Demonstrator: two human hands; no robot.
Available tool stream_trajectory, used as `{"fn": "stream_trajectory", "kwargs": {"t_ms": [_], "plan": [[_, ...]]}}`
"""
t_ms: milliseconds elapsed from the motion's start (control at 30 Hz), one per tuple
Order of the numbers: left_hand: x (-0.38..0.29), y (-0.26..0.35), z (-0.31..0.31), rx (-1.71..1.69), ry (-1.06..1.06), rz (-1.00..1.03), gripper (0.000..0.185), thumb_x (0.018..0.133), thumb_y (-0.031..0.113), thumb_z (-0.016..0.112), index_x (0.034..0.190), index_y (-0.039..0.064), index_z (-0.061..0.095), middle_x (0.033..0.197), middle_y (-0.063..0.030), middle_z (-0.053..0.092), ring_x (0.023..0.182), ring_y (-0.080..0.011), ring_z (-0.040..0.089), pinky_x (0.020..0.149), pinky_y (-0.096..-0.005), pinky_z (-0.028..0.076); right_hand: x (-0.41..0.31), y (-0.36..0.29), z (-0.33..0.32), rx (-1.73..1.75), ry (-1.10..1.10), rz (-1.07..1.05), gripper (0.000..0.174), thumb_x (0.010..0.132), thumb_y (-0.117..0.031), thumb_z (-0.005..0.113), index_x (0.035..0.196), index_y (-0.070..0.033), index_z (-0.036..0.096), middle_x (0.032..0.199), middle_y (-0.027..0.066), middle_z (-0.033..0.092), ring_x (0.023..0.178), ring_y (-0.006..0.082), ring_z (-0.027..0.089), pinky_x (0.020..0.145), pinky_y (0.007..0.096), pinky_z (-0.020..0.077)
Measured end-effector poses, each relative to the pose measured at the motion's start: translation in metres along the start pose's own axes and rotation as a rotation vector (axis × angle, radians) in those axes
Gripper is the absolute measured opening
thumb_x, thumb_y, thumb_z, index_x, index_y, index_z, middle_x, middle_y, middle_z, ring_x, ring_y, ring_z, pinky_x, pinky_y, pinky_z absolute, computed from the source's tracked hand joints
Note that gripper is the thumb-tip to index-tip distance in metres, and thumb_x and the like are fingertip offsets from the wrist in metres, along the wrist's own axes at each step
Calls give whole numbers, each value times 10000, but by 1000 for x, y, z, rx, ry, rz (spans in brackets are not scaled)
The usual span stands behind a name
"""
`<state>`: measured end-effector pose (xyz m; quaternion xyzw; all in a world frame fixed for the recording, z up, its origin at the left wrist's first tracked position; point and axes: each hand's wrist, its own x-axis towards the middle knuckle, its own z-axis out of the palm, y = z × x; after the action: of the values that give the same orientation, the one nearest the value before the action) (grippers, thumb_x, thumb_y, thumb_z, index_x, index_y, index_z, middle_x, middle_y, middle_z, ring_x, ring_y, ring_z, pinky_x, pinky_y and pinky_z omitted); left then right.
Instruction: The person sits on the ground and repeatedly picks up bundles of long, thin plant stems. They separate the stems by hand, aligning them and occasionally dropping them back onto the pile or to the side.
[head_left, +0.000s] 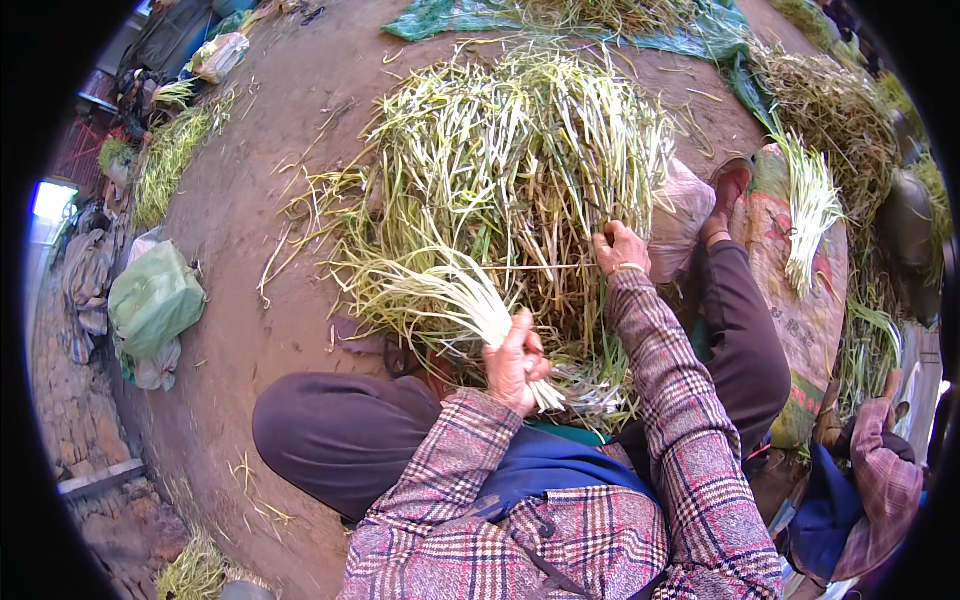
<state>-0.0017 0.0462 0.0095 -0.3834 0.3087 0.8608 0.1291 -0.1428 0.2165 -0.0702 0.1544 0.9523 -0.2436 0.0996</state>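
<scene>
My left hand (517, 367) grips a bunch of pale shoots, probably chives (480, 304), by their white ends. Their yellow-green tips fan out to the upper left. Before me lies a large heap of the same kind of long leafy shoots (517, 150), with dry brown stalks showing in its lower part. At the heap's right side my right hand (624, 251) has its fingers pinched together. A thin straight stalk (532, 267) runs leftwards from those fingers across the heap. Trimmed pale scraps (600, 386) lie below, close to my lap.
A printed woven sack (780, 315) on my right bears another pale bunch (814, 210). Beyond my right foot (727, 187) rises a pile of dry stalks (832, 112). A green bag (157, 300) stands at left. Another person's sleeve (877, 480) shows at lower right.
</scene>
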Motion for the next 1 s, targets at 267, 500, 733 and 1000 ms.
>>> {"fn": "stream_trajectory", "kwargs": {"t_ms": [267, 500, 733, 1000], "plan": [[15, -2, 0, 98, -100, -42, 182, 810, 209, 644, 814, 122, 484, 629, 29, 487, 399, -24, 351, 342, -171, 274, -21, -5, -15, 80, -129, -87, 262, 779, -335, 596, 946, -133, 620, 844, 86, 638, 802, 236, 608, 732, 373, 480], [28, 10, -3, 398, -89, 137, 260, 805, 247, 659, 935, 69, 521, 789, -35, 593, 440, -23, 470, 316, -155, 279, -120, 3, -38, 129, -235, -527, 175, 708, -256, 651, 728, -102, 571, 664, 97, 600, 621, 274, 600, 591, 352, 479], [20, 18, -4, 285, -173, 128, 194, 817, 197, 649, 898, 72, 526, 766, -40, 605, 420, -36, 480, 301, -163, 274, -176, -9, -64, -65, -360, -531, 142, 751, -251, 583, 742, -116, 542, 616, 126, 596, 590, 301, 610, 543, 413, 490], [8, 16, -11, 313, -140, 106, 218, 781, 77, 666, 889, 66, 477, 699, -45, 595, 374, -58, 435, 299, -184, 259, -188, -12, -84, 68, -672, -550, 262, 809, -308, 589, 860, -52, 585, 670, 135, 618, 597, 263, 620, 590, 366, 502]]}}
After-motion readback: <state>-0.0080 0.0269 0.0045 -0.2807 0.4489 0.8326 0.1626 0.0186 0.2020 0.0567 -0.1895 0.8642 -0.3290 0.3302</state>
